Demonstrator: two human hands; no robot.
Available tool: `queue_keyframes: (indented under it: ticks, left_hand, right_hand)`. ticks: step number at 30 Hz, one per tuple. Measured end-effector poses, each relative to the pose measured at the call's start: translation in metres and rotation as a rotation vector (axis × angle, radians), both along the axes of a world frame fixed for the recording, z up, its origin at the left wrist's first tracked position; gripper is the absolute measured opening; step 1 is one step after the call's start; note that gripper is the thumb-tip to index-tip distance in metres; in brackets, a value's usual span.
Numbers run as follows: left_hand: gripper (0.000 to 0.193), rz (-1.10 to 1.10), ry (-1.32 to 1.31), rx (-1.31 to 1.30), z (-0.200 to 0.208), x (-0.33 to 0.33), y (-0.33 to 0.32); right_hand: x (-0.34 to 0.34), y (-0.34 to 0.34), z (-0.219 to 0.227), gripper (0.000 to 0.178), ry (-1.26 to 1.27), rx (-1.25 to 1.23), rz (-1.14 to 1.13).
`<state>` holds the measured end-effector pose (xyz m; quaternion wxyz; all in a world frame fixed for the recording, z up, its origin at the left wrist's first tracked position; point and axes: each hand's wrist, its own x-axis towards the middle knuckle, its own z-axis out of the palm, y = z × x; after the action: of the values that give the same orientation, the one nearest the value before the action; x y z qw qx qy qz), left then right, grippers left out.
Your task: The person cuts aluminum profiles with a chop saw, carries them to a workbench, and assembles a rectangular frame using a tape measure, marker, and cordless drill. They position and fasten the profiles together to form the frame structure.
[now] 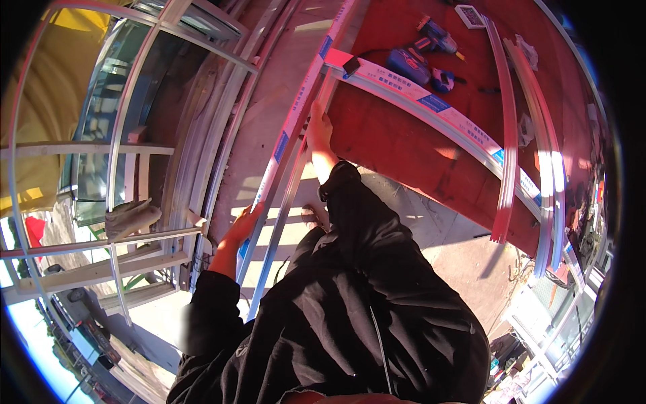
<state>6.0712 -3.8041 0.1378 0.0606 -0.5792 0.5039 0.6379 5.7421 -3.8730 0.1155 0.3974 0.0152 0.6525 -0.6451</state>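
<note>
A long metal profile (pixel 289 128) with white-and-blue printed film runs from beside my body up past the red tabletop (pixel 383 131). My left hand (pixel 245 223) grips its lower part, fingers wrapped over the edge. Farther along, my right hand (pixel 319 128) holds the same profile near the table's left edge; its fingertips are partly hidden behind the bar. Another film-covered profile (pixel 437 108) lies across the table, its left end close to the held one. A small dark block (pixel 351 66) sits at that end.
A cordless drill (pixel 436 39) and a blue-and-black power tool (pixel 407 65) lie on the table. Several loose profiles (pixel 508 128) stretch along the right side. Metal window frames (pixel 118 114) with glass stand at left, a work glove (pixel 132 219) hanging on one.
</note>
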Motion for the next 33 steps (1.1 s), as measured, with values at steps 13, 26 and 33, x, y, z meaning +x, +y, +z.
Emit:
queue_keyframes:
  ticks: [13,26,33]
  left_hand:
    - [0.102,0.004,-0.176,0.202,0.04,-0.016,-0.009]
    - [0.108,-0.039,-0.144,0.196,0.039,-0.026,-0.01]
    - [0.127,-0.027,-0.124,0.231,0.035,-0.021,-0.005]
  right_hand:
    - [-0.014,0.007,0.012,0.062,-0.383,-0.092,0.135]
    - [-0.022,0.016,0.017,0.065,-0.355,-0.145,0.36]
    - [-0.062,-0.025,-0.002,0.073,-0.614,-0.49,0.119]
